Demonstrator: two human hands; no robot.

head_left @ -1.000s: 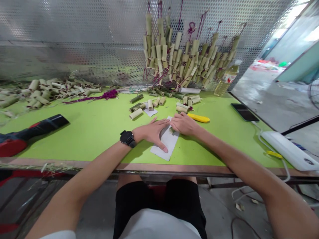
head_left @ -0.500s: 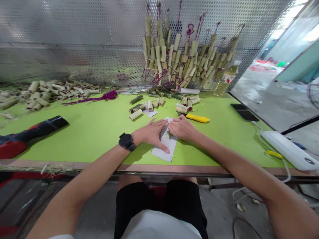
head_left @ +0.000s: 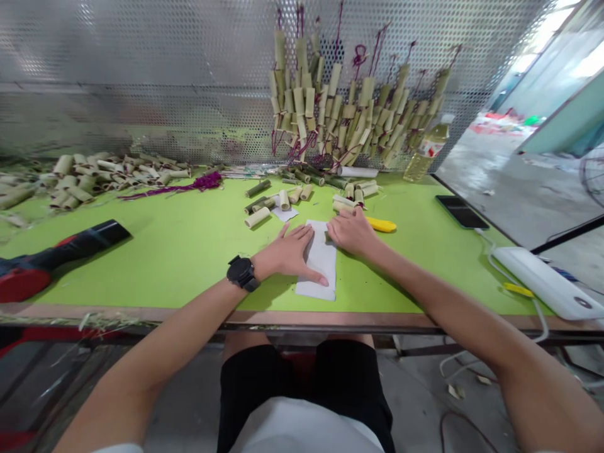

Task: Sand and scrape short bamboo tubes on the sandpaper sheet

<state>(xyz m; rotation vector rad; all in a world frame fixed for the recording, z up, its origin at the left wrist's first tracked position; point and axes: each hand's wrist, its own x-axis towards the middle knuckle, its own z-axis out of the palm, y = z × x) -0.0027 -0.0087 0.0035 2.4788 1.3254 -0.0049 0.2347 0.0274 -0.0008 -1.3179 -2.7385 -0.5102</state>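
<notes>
A white sheet of paper (head_left: 317, 286) lies on the green tabletop near its front edge. My left hand (head_left: 291, 251) is flat on the left part of the paper, fingers spread and thumb across it. At the paper's upper right, my right hand (head_left: 350, 231) is closed, its fingers bent round a small greenish piece (head_left: 328, 237) that shows at the fingertips and looks like bamboo. Partly behind that hand lies a yellow cutter (head_left: 383, 225). Just beyond are short bamboo tubes (head_left: 257, 218), some by a smaller paper piece (head_left: 285, 214).
Bamboo tubes (head_left: 80, 179) are heaped at the back left, beside purple string (head_left: 207, 182). A red and black power tool (head_left: 70, 251) lies left. Strung bamboo hangs on the mesh wall (head_left: 189, 107). At right are a bottle (head_left: 427, 151), a phone (head_left: 461, 212) and a white device (head_left: 547, 283).
The paper has turned to lie straighter. My right hand has shifted slightly right and now covers more of the cutter. My left hand stays spread on the paper.
</notes>
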